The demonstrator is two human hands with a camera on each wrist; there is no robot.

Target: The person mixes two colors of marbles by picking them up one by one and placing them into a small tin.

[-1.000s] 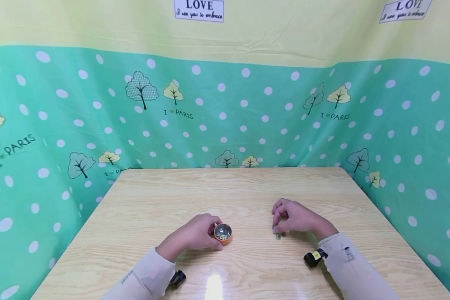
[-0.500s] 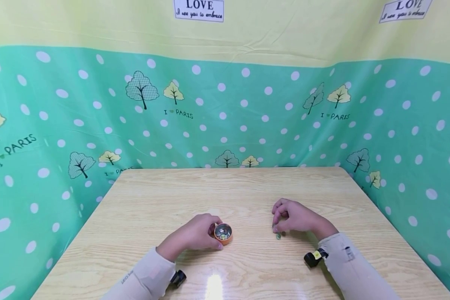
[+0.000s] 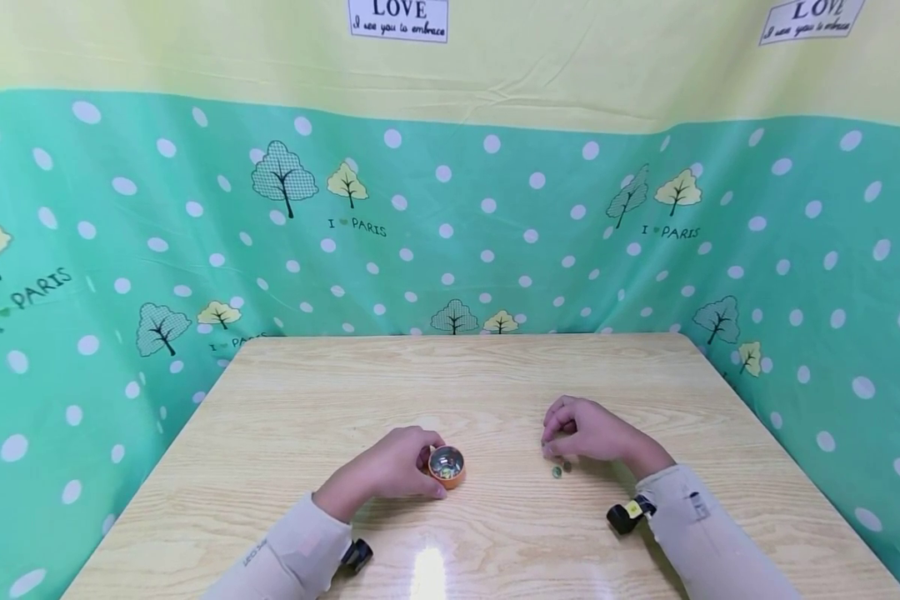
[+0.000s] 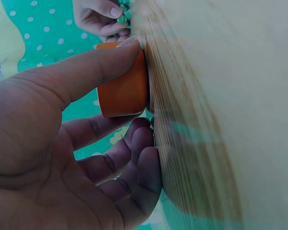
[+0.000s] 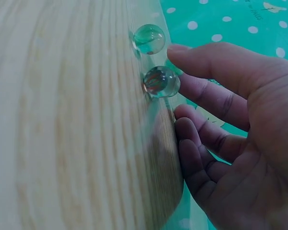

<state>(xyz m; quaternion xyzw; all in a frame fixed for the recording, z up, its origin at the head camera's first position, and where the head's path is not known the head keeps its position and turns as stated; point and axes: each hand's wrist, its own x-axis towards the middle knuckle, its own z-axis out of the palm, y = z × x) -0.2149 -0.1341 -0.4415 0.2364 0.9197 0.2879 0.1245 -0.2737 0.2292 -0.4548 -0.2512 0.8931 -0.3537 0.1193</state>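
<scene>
An orange-rimmed round cup (image 3: 446, 467) with a shiny inside and small coloured bits in it stands on the table. My left hand (image 3: 397, 465) grips it from the left; in the left wrist view the thumb lies along the orange cup (image 4: 125, 91), other fingers curled beside it. My right hand (image 3: 588, 431) is low over the table, thumb and index finger pinching a small greenish marble, mostly hidden, at their tips. Just beside them in the right wrist view rest a green-swirled marble (image 5: 149, 39) and a darker, reddish-swirled marble (image 5: 161, 82). The right hand (image 5: 240, 115) has its other fingers curled.
The light wooden table (image 3: 465, 383) is bordered by a green and yellow patterned curtain (image 3: 450, 200) at the back and both sides. Small black cameras are strapped at the left wrist (image 3: 357, 556) and right wrist (image 3: 624, 518).
My right fingertips have shifted slightly left and away from the two loose marbles, which now show more fully. The left hand and the cup have stayed in place.
</scene>
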